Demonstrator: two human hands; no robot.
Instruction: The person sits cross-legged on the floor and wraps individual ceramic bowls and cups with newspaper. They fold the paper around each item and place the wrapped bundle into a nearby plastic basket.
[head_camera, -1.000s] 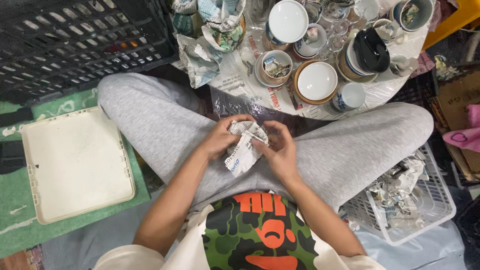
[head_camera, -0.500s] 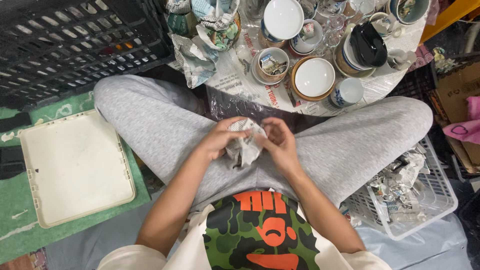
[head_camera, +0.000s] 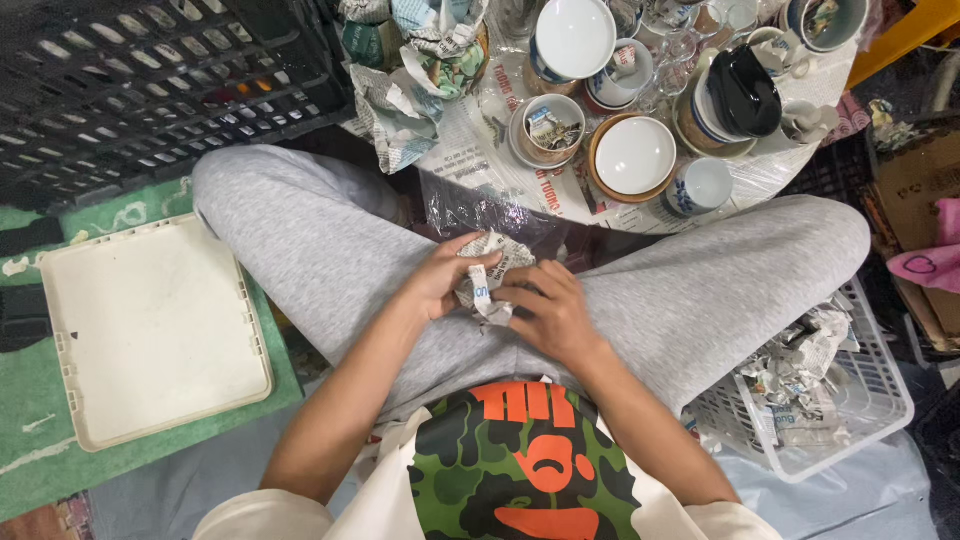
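Both hands are down in the lap, closed together around one crumpled newsprint bundle (head_camera: 488, 282). Left hand (head_camera: 440, 283) cups it from the side, fingers curled over the paper; right hand (head_camera: 548, 313) presses in from the other side, thumb pinning a loose printed flap. The bundle sits between the two grey-trousered knees, just over the thighs, off the floor. What is inside the paper I cannot tell, it is fully covered.

Just past the knees lies a newspaper-covered low table (head_camera: 480, 165), crowded: a white shallow bowl in a brown saucer (head_camera: 632, 156), a small blue-and-white cup (head_camera: 700, 185), a black glazed dish on stacked plates (head_camera: 742, 90), more paper-wrapped lumps (head_camera: 400, 110) at its near edge. By the right knee stands a white plastic basket (head_camera: 880, 400) holding wrapped bundles (head_camera: 795, 375). Off to the left, a cream plastic lid (head_camera: 150, 330) lies flat on green matting, beside a black slatted crate (head_camera: 130, 80).

To my eye, doing this well means keeping the paper snug all round, tucking that loose flap under so it cannot spring open, and squeezing with flat palms rather than fingertips, since anything breakable inside would take pinching badly. Holding it low over the lap looks sensible too.
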